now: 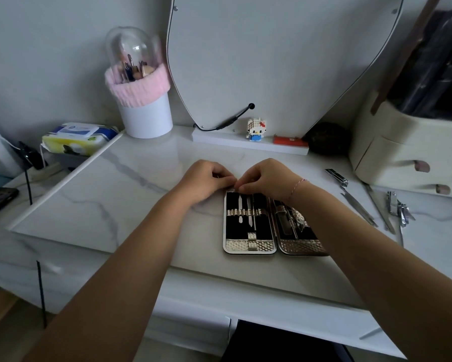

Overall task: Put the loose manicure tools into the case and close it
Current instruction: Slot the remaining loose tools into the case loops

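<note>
Head view: the case lies open near the counter front edge, some tools already strapped in. Left hand and right hand meet at its far edge, fingers curled; cannot tell what they pinch. Probably seating a tool. Loose tools lie near the right edge and likely come next.

— What do we have in the upper left of the frame?
— We see a white cup with a pink knitted band and a clear dome. Lower left of it lies a pack of wet wipes.
— And top centre?
— A mirror. Below it we find a block cat figure and a red item on a white ledge. At the right edge stands a cream drawer organiser.
</note>
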